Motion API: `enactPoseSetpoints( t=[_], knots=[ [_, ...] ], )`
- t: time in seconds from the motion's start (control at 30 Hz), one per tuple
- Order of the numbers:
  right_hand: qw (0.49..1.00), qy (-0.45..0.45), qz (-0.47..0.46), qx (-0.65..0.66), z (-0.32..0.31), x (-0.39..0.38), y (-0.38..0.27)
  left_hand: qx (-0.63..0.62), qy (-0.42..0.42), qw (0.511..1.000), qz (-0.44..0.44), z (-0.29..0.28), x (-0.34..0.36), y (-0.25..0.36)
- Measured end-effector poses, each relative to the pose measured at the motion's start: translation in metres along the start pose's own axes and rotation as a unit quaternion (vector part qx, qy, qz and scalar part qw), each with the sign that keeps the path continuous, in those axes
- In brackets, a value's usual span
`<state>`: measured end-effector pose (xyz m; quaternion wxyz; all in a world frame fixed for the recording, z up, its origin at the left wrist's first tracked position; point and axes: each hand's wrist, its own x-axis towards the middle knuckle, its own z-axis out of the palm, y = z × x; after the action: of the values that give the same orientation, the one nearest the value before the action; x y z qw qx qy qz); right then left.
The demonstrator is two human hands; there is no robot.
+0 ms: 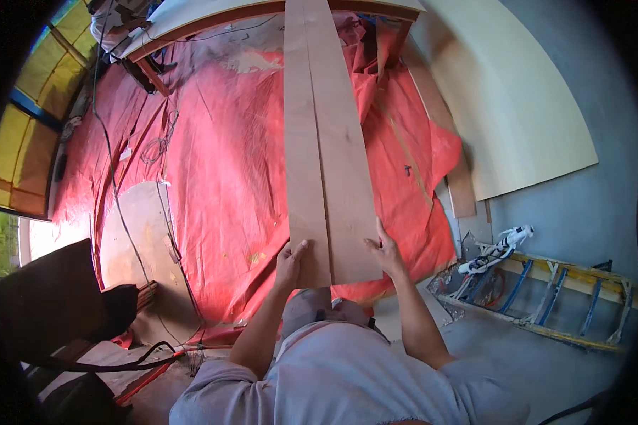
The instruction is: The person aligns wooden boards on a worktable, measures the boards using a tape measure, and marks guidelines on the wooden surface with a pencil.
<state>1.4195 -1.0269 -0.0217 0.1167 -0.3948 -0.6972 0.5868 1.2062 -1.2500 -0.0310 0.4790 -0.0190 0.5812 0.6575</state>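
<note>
Two long thin brown wooden boards stretch away from me, side by side with a narrow dark gap between them. My left hand [290, 263] is closed on the near left edge of the left board [302, 156], thumb on top. At the near right edge, my right hand [385, 253] grips the right board [344, 163], its thumb along the edge and its other fingers partly hidden. The far ends reach over a table [213, 15] at the top of the view.
Wrinkled red sheeting [220, 177] covers much of the floor, with a cable [112, 163] across its left side. A large pale panel [517, 106] leans on the right wall, near a yellow-and-blue ladder [556, 297]. Another person [117, 32] stands at the far left.
</note>
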Motion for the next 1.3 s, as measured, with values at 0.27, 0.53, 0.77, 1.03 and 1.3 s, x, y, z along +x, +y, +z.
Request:
enactPoseSetpoints(
  t=[0.27, 0.53, 0.77, 1.03, 1.3],
  knots=[
    [0.999, 0.001, -0.033, -0.041, 0.003, -0.065, 0.012, 0.005, -0.003, 1.0, 0.016, -0.015, -0.052, -0.041],
    [0.994, -0.058, 0.091, -0.021, 0.006, -0.126, 0.016, 0.021, 0.018, 1.0, -0.005, -0.032, -0.118, -0.082],
    [0.999, -0.008, 0.015, -0.034, 0.014, -0.15, 0.051, 0.033, 0.012, 0.999, -0.03, -0.034, -0.187, -0.093],
    [0.995, 0.078, 0.056, 0.013, 0.005, -0.169, 0.051, 0.004, 0.05, 0.998, -0.032, -0.062, -0.257, -0.107],
    [0.994, 0.091, -0.002, 0.055, -0.05, -0.058, 0.06, 0.033, 0.091, 0.991, -0.094, -0.096, -0.345, -0.153]
  ],
)
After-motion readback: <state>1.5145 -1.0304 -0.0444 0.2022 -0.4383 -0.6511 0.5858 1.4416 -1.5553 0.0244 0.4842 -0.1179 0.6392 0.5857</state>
